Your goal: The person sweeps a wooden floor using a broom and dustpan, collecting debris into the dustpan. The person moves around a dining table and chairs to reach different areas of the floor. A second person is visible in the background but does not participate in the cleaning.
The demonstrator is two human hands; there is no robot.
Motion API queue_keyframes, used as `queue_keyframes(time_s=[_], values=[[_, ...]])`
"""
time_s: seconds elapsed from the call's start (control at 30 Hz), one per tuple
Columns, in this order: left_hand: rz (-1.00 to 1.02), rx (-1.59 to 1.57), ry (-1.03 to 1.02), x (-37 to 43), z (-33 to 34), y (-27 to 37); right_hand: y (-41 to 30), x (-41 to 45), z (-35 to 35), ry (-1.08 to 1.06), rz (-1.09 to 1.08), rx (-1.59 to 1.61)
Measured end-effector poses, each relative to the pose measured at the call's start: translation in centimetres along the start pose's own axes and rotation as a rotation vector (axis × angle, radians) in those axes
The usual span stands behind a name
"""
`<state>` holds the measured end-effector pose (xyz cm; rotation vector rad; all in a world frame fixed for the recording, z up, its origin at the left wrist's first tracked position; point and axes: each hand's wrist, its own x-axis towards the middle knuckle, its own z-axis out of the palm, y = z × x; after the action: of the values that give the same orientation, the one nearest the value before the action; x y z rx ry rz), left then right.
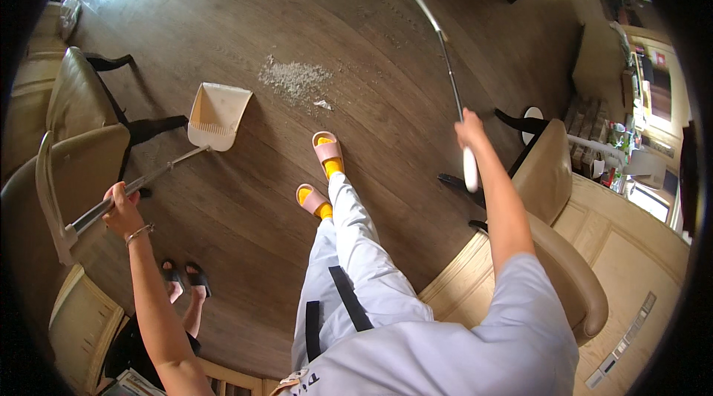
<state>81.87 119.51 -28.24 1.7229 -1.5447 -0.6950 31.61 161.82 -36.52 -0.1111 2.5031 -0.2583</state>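
My left hand [123, 209] grips the long grey handle of a pale dustpan [221, 109]. The pan rests on the wood floor, with a toothed comb along its back. In my right hand [470, 131] is a long-handled sweeping tool [450, 70] with a dark shaft and a white grip end. Its narrow white head [426, 12] looks raised and is blurred, so its exact kind is unclear. Between the two tools lies a heap of pale grey granules [296, 79], with loose crumbs scattered around it. A white crumpled scrap [322, 104] sits at the heap's near edge.
Padded chairs with dark legs stand at left [83, 100] and right [543, 167]. Another person's feet in black sandals [198, 279] are behind my left arm. My own feet wear pink slides [327, 152]. A cluttered desk [635, 145] fills the far right.
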Motion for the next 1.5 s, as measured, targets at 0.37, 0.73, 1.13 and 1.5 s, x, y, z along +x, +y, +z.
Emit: queue_keyframes(time_s=[0.37, 0.73, 1.13, 1.5], values=[[-0.033, -0.069, 0.009, -2.2, 0.1, 0.1, 0.4, -18.2, 9.6, -0.492, 0.142, -0.024], [0.028, -0.019, -0.021, -4.1, 0.6, 0.9, -1.9, -28.5, 5.7, -0.497, 0.051, 0.195], [0.158, 0.207, 0.049, -5.4, 1.5, 1.4, -3.1, -27.4, 9.6, -0.48, 0.474, 0.726], [0.17, 0.23, 0.042, -6.2, 1.2, 1.7, -17.9, -34.4, 13.5, -0.784, 0.503, 0.952]])
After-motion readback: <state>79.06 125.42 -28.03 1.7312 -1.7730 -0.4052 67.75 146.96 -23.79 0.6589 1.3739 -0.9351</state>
